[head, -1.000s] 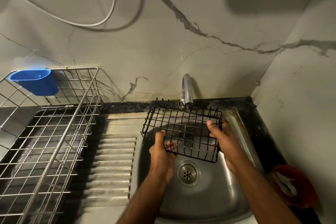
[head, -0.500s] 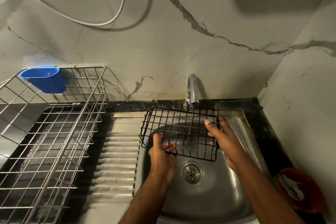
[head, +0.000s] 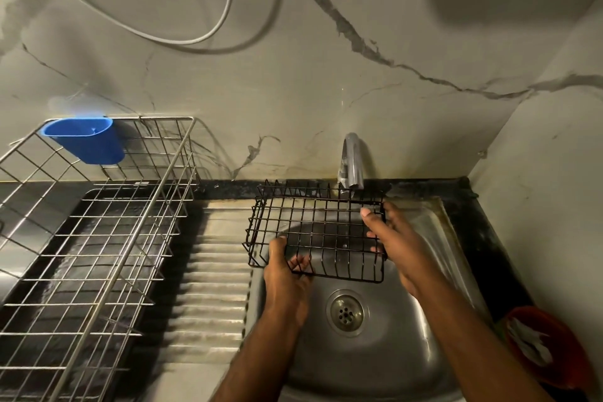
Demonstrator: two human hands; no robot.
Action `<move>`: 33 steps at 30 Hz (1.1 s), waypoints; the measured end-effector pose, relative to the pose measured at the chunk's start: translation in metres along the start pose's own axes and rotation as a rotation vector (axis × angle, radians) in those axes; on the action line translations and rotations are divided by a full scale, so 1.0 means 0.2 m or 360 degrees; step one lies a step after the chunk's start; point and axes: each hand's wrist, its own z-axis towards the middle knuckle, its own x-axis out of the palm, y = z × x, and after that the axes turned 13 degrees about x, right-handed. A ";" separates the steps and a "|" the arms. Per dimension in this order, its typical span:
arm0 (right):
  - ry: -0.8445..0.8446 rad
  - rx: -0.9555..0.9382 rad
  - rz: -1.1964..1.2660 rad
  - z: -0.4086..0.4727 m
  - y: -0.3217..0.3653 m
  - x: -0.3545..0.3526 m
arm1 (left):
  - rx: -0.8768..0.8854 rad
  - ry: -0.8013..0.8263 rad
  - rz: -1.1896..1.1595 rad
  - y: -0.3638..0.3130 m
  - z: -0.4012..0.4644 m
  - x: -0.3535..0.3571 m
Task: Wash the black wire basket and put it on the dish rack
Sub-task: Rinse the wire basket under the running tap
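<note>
I hold the black wire basket (head: 321, 232) over the steel sink (head: 385, 359), right under the chrome tap (head: 351, 160). My left hand (head: 285, 274) grips its near left edge, fingers curled through the wires. My right hand (head: 394, 238) grips its right side, thumb on top of the rim. The basket is tilted, its far side raised toward the tap. The steel wire dish rack (head: 98, 238) stands to the left on the counter.
A blue plastic cup (head: 85, 139) hangs on the rack's far corner. The ribbed drainboard (head: 212, 281) lies between rack and sink. A red bowl (head: 545, 346) sits at the right front. Marble walls close the back and right; a white cable (head: 225, 10) hangs above.
The basket has tipped slightly flatter and stayed under the tap. Both hands keep the same grips.
</note>
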 end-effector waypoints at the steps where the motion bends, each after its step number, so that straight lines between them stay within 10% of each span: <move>1: 0.0008 -0.0001 -0.0010 0.00 0.00 0.01 | 0.0000 -0.0007 -0.0012 0.00 0.00 0.00; 33: 0.0026 0.0024 -0.0124 -0.01 0.03 0.05 | -0.0023 -0.0067 -0.0045 0.02 0.08 -0.05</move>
